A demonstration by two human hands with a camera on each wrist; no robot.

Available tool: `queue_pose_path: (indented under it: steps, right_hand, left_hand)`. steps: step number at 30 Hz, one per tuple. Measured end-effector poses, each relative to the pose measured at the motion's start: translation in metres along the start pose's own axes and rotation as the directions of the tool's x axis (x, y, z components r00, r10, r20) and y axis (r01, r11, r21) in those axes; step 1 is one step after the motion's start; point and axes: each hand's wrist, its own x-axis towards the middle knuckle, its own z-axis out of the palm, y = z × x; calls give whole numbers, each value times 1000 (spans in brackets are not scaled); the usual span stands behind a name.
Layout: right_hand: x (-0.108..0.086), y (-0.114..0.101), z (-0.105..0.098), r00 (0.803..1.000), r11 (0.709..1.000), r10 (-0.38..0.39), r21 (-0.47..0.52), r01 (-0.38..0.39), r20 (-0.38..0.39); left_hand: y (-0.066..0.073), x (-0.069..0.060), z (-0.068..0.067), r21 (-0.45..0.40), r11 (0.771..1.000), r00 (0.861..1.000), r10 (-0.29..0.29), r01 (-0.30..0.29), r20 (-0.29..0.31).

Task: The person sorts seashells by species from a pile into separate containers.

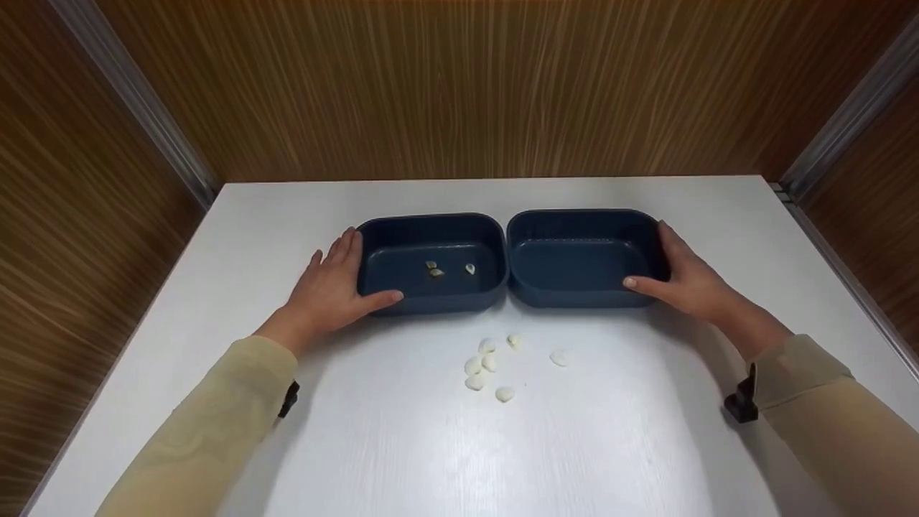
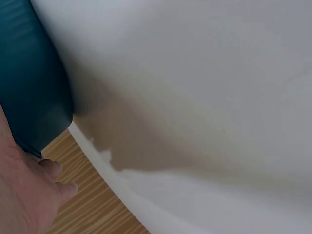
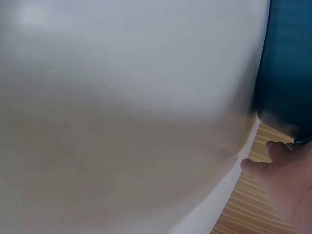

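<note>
Two dark blue rectangular bins stand side by side in the head view. My left hand (image 1: pixel 324 293) rests against the outer left side of the left bin (image 1: pixel 445 303), fingers straight and thumb along its front rim. At the right bin (image 1: pixel 585 296), my right hand (image 1: pixel 693 283) presses the outer right side, with the thumb over the front corner. Inside the left bin lie 3 small brownish, striped seed-like pieces (image 1: pixel 436 273). Several small whitish oval pieces (image 1: pixel 488 362) are scattered on the table in front of the bins; their kind is unclear.
The white tabletop (image 1: pixel 431 459) carries everything. Wood-grain panels (image 1: pixel 467 86) rise behind it and at both sides, with metal strips in the corners. Beige sleeves cover both forearms, and a black device (image 1: pixel 743 398) sits at the right wrist.
</note>
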Motion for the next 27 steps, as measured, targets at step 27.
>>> queue_pose_path:
  steps: [27]
  right_hand:
    - [-36, -56, 0, 873, 944, -319, -44, 326, -368]
  left_hand:
    - [-3, -1, -3, 34, 999, 999, -7, 6, 37]
